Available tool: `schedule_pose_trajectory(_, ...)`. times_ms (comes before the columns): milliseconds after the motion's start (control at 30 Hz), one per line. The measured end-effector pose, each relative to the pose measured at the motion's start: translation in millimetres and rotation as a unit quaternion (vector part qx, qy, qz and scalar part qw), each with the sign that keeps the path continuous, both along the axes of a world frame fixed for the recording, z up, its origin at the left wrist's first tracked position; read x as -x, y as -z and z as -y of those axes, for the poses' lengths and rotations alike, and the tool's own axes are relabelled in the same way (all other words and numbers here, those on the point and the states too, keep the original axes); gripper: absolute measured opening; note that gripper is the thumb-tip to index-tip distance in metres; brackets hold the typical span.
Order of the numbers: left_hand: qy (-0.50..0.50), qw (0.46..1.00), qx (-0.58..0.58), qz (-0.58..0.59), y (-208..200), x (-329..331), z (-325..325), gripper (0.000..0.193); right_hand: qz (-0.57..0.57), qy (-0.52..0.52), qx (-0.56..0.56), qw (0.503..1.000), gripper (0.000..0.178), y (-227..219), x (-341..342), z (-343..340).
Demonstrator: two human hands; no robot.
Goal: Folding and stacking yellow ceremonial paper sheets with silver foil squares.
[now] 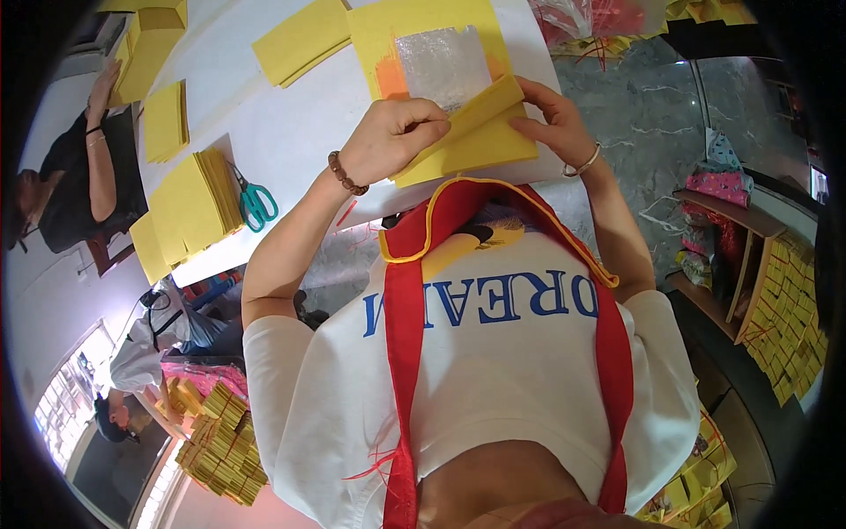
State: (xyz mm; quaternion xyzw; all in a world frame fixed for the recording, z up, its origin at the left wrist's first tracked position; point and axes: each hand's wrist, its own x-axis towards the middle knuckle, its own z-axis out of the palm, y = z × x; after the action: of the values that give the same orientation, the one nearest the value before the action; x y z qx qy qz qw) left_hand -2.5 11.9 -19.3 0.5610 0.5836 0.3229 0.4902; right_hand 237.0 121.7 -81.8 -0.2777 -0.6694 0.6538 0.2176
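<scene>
A yellow paper sheet [520,53] bearing a silver foil square [443,66] and orange patches lies at the white table's near edge. Its near side is lifted into a fold. My left hand [388,139] pinches the left part of this fold between thumb and curled fingers. At the fold's right end, my right hand [564,123] grips the paper with thumb and forefinger. More yellow paper [476,152] shows below the fold, against the table edge. Whether it is the same sheet or a stack beneath, I cannot tell.
Folded yellow paper [301,42] lies farther left on the table [256,115]. Teal-handled scissors [256,204] rest beside a yellow paper stack [198,198]. A person in black [88,167] works at the left; another person [145,353] stands by bundled yellow paper [225,445]. A shelf [736,247] is at right.
</scene>
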Motion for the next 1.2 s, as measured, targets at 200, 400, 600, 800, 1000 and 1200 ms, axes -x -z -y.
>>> schedule_pose_trajectory(200,0.03,0.996,-0.079,-0.004,7.4,-0.4,-1.6,0.017,-0.011,-0.014,-0.032,0.999,0.052,4.5,1.1,-2.4)
schedule_pose_trajectory(400,0.041,0.999,0.014,-0.027,0.8,1.6,-2.1,0.014,-0.017,-0.008,-0.046,0.999,0.052,6.3,0.7,-1.5)
schedule_pose_trajectory(600,0.035,0.999,-0.011,-0.031,2.6,1.5,-1.1,0.015,-0.068,-0.025,0.031,0.997,0.054,1.9,-3.7,-2.5)
schedule_pose_trajectory(800,0.03,0.999,0.016,-0.027,-3.8,0.5,-1.2,0.016,-0.036,-0.002,-0.006,0.999,0.042,-9.0,6.0,-1.6)
schedule_pose_trajectory(1000,0.054,0.989,-0.089,-0.106,-16.6,5.8,7.7,0.035,0.014,0.032,-0.02,0.999,0.026,-6.4,11.2,-2.1)
schedule_pose_trajectory(1200,0.051,0.937,-0.218,-0.269,-10.9,20.5,20.5,0.072,-0.034,0.031,-0.002,0.999,0.02,4.2,10.7,-3.6)
